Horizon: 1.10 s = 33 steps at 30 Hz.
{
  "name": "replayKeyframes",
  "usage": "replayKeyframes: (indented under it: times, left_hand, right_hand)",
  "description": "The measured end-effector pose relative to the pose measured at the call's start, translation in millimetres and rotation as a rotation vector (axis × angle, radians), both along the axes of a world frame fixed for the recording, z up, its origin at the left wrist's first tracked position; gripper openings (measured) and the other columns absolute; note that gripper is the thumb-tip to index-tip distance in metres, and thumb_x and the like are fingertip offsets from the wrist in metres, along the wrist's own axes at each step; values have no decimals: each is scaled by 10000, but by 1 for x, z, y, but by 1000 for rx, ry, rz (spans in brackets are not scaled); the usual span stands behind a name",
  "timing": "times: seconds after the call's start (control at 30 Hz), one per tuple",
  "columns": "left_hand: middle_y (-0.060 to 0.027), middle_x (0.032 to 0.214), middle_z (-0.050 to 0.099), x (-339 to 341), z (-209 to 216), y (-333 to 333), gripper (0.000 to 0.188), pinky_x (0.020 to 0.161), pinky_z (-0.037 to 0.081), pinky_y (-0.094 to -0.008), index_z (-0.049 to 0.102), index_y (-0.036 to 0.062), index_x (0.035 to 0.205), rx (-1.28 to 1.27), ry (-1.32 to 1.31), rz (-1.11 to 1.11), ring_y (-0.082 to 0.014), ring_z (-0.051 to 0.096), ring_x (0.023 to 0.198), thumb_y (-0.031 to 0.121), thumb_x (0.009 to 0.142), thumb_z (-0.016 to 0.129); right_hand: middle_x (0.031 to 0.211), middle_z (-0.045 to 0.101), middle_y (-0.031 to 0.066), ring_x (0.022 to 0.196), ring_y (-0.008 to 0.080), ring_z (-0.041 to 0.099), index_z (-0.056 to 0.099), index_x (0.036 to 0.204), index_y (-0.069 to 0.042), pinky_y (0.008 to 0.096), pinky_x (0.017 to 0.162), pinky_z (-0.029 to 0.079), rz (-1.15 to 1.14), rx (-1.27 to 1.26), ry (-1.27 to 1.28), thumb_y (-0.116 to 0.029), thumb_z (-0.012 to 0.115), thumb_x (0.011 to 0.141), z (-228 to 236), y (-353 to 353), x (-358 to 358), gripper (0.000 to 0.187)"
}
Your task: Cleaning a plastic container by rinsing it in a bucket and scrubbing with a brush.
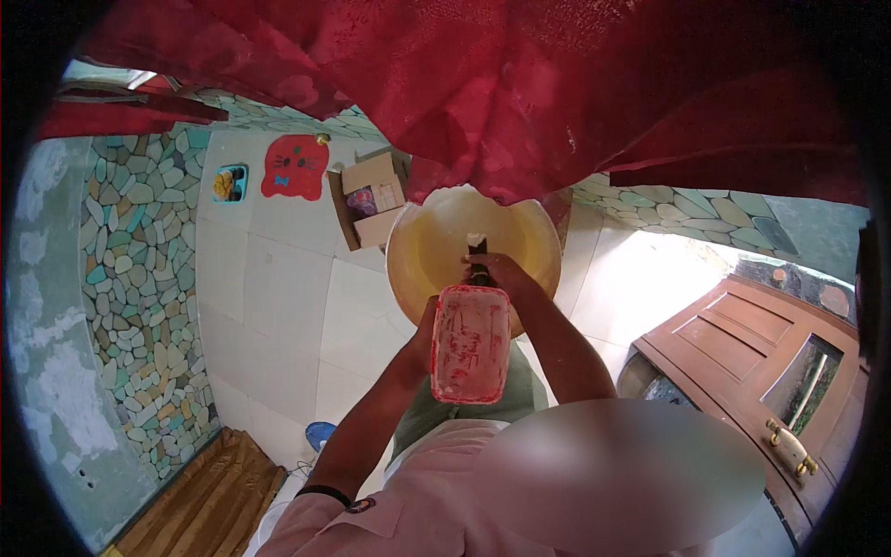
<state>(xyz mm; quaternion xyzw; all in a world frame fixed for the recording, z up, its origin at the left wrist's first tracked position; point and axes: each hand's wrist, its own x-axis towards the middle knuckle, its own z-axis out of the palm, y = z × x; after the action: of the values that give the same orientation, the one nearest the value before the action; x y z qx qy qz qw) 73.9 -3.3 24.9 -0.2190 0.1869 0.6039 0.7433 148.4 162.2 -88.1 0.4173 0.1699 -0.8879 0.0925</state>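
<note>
My left hand (430, 320) holds a rectangular, reddish see-through plastic tub (471, 345) at its left side. The tub hides most of those fingers; red smears and streaks cover its face. Just beyond it, my right hand (498, 267) is closed round a short dark handle (478, 271) with a pale, whitish tip pointing away from me. I cannot make out what kind of tool it is. Both hands are over the near part of a large round yellowish surface (418, 246); whether it is a tabletop or a wide basin is unclear.
Deep red curtain cloth (520, 102) hangs across the far side. On the tiled floor lie an opened cardboard box (376, 183), a red animal-shaped mat (293, 167) and a blue tray (230, 184). A brown wooden door (742, 325) leans at the right; brown cloth (209, 492) lies lower left.
</note>
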Motion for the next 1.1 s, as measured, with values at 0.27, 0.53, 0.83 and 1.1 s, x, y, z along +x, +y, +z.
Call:
replayKeyframes:
  times: [0.27,0.53,0.83,1.1]
  left_hand:
    - [-75,1046,645,-15,13,-6,586,816,522,-376,588,102,1155,-240,228,-161,-231,621,908,546,912,293]
    - [-62,1112,619,-20,10,-16,581,855,510,-365,552,115,1203,-225,194,-155,-208,606,962,568,917,328]
    - [-76,1130,603,0,-21,-32,510,902,505,-364,523,108,1210,-164,534,-199,-219,593,1040,519,944,380]
    - [-99,1200,586,-12,0,-35,613,894,519,-396,468,100,1305,-80,143,-33,-237,608,1027,578,940,353]
  right_hand:
    - [804,668,100,693,211,664,635,902,-10,342,661,563,9,70,-130,-176,629,875,-3,19,-9,168]
    - [803,644,82,669,201,643,614,929,-35,337,629,555,1,90,-161,-231,596,909,-11,8,-25,198]
    - [800,640,83,670,193,639,616,929,-41,329,613,546,-27,56,-135,-401,578,922,-25,9,-17,362]
    - [887,676,95,769,204,655,638,1015,-35,343,741,528,244,56,-23,-507,503,928,-16,21,-7,499]
